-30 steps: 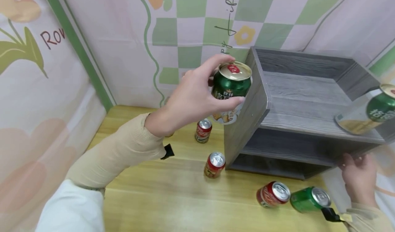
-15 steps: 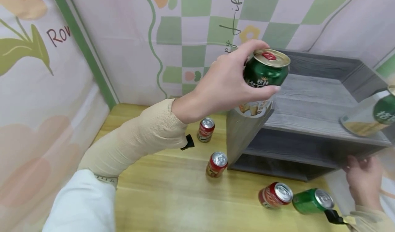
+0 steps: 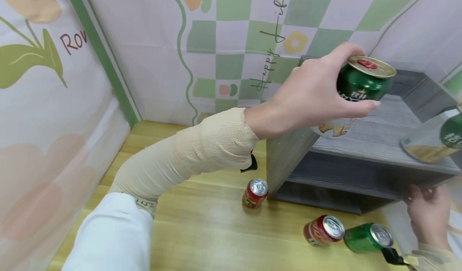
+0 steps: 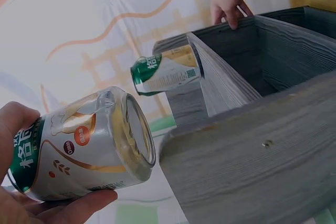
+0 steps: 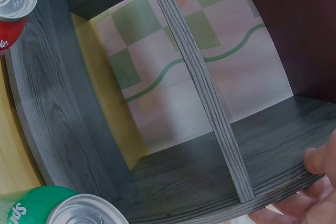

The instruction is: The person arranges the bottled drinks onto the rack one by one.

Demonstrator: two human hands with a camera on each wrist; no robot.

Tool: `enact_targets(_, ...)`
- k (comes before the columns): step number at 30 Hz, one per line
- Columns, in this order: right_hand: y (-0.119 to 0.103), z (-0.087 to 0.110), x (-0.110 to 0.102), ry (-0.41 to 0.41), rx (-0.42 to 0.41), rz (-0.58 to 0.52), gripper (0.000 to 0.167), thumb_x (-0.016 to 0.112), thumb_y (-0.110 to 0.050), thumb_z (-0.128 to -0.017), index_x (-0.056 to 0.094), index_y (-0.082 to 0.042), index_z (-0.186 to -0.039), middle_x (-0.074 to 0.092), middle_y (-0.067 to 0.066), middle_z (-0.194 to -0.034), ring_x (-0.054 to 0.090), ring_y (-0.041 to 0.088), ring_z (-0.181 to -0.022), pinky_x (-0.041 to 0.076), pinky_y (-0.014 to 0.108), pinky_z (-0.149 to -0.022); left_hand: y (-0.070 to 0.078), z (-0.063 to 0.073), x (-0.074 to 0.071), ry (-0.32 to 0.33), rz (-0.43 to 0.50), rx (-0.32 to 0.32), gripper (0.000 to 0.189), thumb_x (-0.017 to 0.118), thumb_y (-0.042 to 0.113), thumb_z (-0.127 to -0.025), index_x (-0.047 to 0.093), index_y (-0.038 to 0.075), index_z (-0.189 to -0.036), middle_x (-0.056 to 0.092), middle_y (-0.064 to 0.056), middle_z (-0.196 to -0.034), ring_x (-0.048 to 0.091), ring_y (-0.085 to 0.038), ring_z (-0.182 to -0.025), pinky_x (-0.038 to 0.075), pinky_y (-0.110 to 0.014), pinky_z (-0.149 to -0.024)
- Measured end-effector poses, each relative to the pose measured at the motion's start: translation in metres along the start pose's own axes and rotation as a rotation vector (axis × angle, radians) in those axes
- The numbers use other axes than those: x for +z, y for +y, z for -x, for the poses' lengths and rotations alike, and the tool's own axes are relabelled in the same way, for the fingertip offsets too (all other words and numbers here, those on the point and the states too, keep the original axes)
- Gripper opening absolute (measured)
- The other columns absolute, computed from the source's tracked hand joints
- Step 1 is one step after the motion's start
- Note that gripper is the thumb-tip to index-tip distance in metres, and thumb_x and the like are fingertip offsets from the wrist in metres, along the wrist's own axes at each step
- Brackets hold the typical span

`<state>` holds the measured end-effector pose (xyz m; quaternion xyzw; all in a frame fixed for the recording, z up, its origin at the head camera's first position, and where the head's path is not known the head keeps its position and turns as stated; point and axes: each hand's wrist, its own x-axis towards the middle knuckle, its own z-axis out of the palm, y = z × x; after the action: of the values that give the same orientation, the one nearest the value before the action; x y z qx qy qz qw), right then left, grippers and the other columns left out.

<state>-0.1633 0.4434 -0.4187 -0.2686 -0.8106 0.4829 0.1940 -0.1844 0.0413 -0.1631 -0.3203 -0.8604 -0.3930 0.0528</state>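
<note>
While the left hand [image 3: 314, 88] of the person is raised in the upper right of the head view, its thumb and fingers are grasping a green-and-white can [image 3: 365, 83] around the upper part. This can has a golden lid with a red tab [image 3: 367, 64] and is placed, in the frame, before the left part of a grey wooden shelf [image 3: 375, 150]. In the left wrist view, the same can lies tilted at the lower left, and its base is just beside the corner of the shelf; whether they touch, one cannot tell. The right hand [image 3: 429, 215], at the lower right of the head view, is gripping the edge of the shelf; in the right wrist view its thumb lies on one side of the board and the other fingers on the opposite side. A second green-and-white can [image 3: 433, 136] stands on the top board, near the right border of the head view. On the yellow wooden table [image 3: 202, 227], one red can [image 3: 254, 193] stands at the lower middle, close to the shelf, while another red can [image 3: 323, 229] and a bright green can [image 3: 368, 237] are near each other at the lower right. Behind the shelf, a cloth [image 3: 232, 2] with green checks fills the upper part.
</note>
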Motion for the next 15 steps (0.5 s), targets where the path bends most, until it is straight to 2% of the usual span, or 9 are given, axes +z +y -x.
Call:
enact_targets(3, -0.001, 0.0, 0.0, -0.007, -0.009, 0.071, 0.052, 0.036, -0.01, -0.108, 0.036, -0.03, -0.156, 0.041, 0.003, -0.158, 0.043, 0.014, -0.141, 0.042, 0.002, -0.08, 0.007, -0.009, 0.005, -0.012, -0.026, -0.002, 0.077, 0.077, 0.049, -0.087, 0.038, 0.027, -0.15, 0.058, 0.015, -0.117, 0.061, -0.001, -0.082, 0.048, -0.015, -0.069)
enact_targets(7, 0.0, -0.001, 0.0, -0.012, -0.003, 0.082, 0.052, 0.034, -0.011, -0.109, 0.033, -0.031, -0.157, 0.036, 0.006, -0.161, 0.04, 0.016, -0.144, 0.042, 0.001, -0.078, 0.015, -0.02, 0.011, -0.029, -0.041, 0.009, 0.078, 0.076, 0.051, -0.087, 0.036, 0.029, -0.151, 0.056, 0.018, -0.116, 0.061, 0.001, -0.079, 0.048, -0.015, -0.068)
enact_targets(10, 0.002, -0.003, -0.002, -0.032, 0.002, 0.032, 0.052, 0.035, -0.01, -0.109, 0.034, -0.029, -0.157, 0.035, 0.006, -0.162, 0.039, 0.014, -0.144, 0.04, -0.002, -0.071, 0.02, -0.027, 0.016, -0.044, -0.039, 0.015, 0.077, 0.076, 0.05, -0.087, 0.037, 0.029, -0.15, 0.055, 0.02, -0.116, 0.061, 0.001, -0.076, 0.048, -0.016, -0.067)
enact_targets(15, 0.003, -0.004, -0.005, -0.045, 0.006, 0.059, 0.052, 0.035, -0.012, -0.109, 0.03, -0.028, -0.159, 0.033, 0.005, -0.163, 0.039, 0.014, -0.144, 0.04, -0.002, -0.073, 0.026, -0.039, 0.024, -0.055, -0.057, 0.005, 0.074, 0.076, 0.052, -0.087, 0.039, 0.031, -0.147, 0.055, 0.021, -0.113, 0.06, 0.002, -0.077, 0.048, -0.015, -0.067)
